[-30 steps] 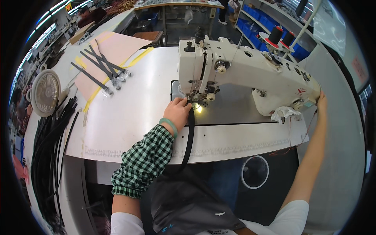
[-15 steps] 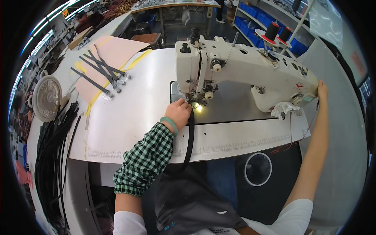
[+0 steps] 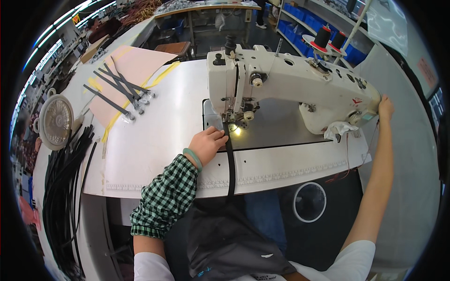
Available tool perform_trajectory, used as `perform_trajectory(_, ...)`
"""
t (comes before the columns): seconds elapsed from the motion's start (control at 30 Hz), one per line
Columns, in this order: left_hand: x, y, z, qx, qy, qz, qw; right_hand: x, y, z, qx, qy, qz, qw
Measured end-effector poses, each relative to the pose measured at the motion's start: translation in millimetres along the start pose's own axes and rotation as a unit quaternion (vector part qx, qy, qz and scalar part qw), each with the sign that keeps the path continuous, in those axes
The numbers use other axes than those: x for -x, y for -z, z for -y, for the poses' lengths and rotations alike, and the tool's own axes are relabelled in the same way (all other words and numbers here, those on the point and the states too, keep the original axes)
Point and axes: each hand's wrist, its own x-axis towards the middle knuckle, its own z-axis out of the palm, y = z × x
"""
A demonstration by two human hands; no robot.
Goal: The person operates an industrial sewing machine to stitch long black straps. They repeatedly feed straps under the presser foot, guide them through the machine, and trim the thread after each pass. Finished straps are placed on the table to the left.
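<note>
A white industrial sewing machine (image 3: 281, 84) stands on the table, its lit needle area (image 3: 234, 122) over a metal plate. A long black strap (image 3: 230, 166) runs from under the presser foot down over the table's front edge. My left hand (image 3: 208, 144) grips this strap just below the foot, fingertips pressed together on it. My right hand (image 3: 386, 107) is at the machine's far-right end, fingers closed on the handwheel (image 3: 376, 96), which is partly hidden.
Short dark straps with silvery ends (image 3: 117, 86) lie on a pink sheet (image 3: 154, 61). A pale basket (image 3: 56, 119) and a bundle of long black strips (image 3: 61, 196) are at left. Thread cones (image 3: 323, 38) stand right, before shelves of blue bins (image 3: 293, 33).
My left hand has moved down and left, away from the needle, along the strap. My right hand stays at the machine's end, slightly higher than a second ago.
</note>
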Motion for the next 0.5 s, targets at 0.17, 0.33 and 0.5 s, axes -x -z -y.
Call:
perform_trajectory(0.17,8,4,3,-0.009,-0.004,-0.022,1.0,77,73,95,-0.307,0.061,-0.209,0.927)
perform_trajectory(0.33,5,4,1,0.02,-0.003,-0.034,0.999,179,118,156,-0.582,0.157,-0.057,0.796)
perform_trajectory(0.5,8,6,1,0.034,0.0,-0.026,0.999,274,135,200,-0.588,0.336,0.083,0.731)
